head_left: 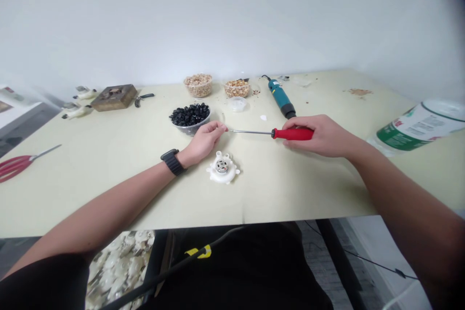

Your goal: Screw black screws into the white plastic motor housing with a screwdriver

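Observation:
My right hand (pixel 329 134) is wrapped round the red handle of a screwdriver (pixel 292 134), its metal shaft lying level and pointing left. At the shaft's tip, the fingers of my left hand (pixel 203 143) are pinched together. Whatever sits between those fingertips is too small to make out. Just below, a white plastic housing with a round metal motor (pixel 222 174) lies on the table. A clear bowl of black rubber-like parts (pixel 191 115) stands right behind my left hand.
Behind are tubs of small tan pieces (pixel 198 85) and brass-coloured pieces (pixel 237 89), a small clear lid (pixel 238 103) and a teal power tool (pixel 280 97). Left lie a block (pixel 114 97), pliers (pixel 144 99) and red-handled scissors (pixel 18 165). A green-labelled plastic container (pixel 403 131) is at right.

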`<state>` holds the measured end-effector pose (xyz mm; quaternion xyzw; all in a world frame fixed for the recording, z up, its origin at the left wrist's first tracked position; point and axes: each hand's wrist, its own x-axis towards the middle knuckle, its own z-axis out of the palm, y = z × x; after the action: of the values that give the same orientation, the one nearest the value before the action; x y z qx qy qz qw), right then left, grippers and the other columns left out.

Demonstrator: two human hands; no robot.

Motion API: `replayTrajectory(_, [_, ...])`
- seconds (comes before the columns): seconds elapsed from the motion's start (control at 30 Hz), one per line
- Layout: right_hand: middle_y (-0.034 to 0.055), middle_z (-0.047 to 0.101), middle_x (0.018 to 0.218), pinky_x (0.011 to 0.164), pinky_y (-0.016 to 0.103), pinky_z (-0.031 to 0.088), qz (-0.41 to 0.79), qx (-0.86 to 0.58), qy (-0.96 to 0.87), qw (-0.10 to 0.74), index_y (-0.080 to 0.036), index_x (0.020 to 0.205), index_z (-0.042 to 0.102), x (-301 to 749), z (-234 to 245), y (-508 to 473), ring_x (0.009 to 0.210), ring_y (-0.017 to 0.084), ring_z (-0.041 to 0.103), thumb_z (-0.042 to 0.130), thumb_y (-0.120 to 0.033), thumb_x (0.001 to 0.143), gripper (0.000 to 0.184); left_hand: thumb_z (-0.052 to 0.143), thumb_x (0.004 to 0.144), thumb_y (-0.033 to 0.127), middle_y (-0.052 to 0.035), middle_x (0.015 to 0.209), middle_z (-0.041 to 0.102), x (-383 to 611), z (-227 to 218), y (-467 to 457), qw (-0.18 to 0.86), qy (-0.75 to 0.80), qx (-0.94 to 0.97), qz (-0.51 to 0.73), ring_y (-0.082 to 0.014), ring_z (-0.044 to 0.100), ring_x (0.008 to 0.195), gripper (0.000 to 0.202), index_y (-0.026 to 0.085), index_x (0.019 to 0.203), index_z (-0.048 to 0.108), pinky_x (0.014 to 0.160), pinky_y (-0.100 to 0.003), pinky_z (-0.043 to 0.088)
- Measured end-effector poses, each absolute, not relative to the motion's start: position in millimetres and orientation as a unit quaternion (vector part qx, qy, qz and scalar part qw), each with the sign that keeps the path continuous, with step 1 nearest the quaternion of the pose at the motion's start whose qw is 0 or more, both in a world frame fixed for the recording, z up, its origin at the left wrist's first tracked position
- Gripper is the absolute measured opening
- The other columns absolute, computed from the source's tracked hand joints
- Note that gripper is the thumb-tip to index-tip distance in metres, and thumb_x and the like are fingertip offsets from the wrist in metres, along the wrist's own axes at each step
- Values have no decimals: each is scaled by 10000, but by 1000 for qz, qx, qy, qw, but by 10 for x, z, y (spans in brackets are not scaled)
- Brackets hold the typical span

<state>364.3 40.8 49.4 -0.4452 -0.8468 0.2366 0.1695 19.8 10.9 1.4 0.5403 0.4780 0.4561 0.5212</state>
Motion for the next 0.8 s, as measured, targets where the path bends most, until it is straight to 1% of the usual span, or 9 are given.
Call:
replayTrajectory(0.13, [18,749,952,684,352,451,239,-440,-848,176,-295,1054,773,3642,488,409,799,243,656,774,-575,859,341,772,929,560,71,568,317,173,0,114,528,460,571,429,-87,224,507,396,169,921,705,502,-282,109])
replayTrajectory(0.23, [13,736,913,672,350,442,247,-443,-845,170,-298,1055,773,3630,498,402,756,228,639,767,-575,863,338,777,911,608,69,559,307,158,-7,114,522,453,587,421,-92,216,511,437,173,937,733,519,-297,87])
replayTrajectory(0.43, [22,728,909,675,350,434,244,-441,-847,171,-280,1039,772,3610,512,395,759,228,632,763,-574,851,349,765,911,598,70,562,329,164,13,90,508,459,599,415,-95,226,517,425,176,938,717,534,-302,100])
replayTrajectory(0.6, [11,705,859,652,344,420,251,-446,-844,163,-284,1035,771,3597,502,392,716,210,603,762,-563,849,335,755,912,547,68,576,363,174,32,78,492,461,617,406,-99,248,541,384,167,938,709,547,-297,148])
replayTrajectory(0.8, [5,706,853,644,342,420,248,-452,-842,156,-287,1043,766,3605,504,390,714,206,609,769,-560,850,334,731,923,560,55,605,409,174,24,86,463,471,637,398,-107,287,575,392,169,921,708,572,-293,196])
